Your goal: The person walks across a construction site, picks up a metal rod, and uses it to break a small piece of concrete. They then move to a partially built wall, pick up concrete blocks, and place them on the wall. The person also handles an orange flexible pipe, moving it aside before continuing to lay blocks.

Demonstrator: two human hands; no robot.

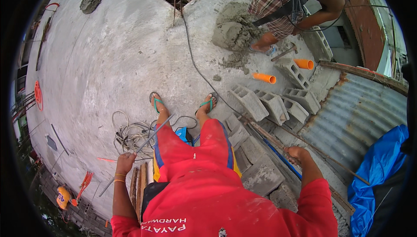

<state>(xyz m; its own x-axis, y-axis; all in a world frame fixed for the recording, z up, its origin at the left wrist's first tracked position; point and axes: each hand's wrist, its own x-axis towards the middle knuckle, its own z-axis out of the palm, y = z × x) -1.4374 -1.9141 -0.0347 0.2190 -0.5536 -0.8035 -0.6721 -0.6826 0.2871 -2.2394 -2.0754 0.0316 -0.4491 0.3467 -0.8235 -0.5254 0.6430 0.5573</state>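
My left hand (126,163) is closed around a thin grey metal rod (155,133), which slants from beside my left knee down past my wrist. My right hand (297,155) is out to my right with its fingers curled; what they hold, if anything, is hidden. Close to that hand run a thin rusty bar (330,159), a blue pipe (280,159) and a long wooden strip (265,133). A tangle of pale cable (132,135) lies by my left foot, and a blue tool or case (184,135) shows between my legs.
Hollow concrete blocks (249,102), orange pipes (265,78) and a hammer (284,52) lie ahead right. Another person (278,9) stands by a wet mortar pile (232,33). A black cord (191,50) crosses the concrete floor. Corrugated metal (347,115) and blue tarp (382,163) are at right.
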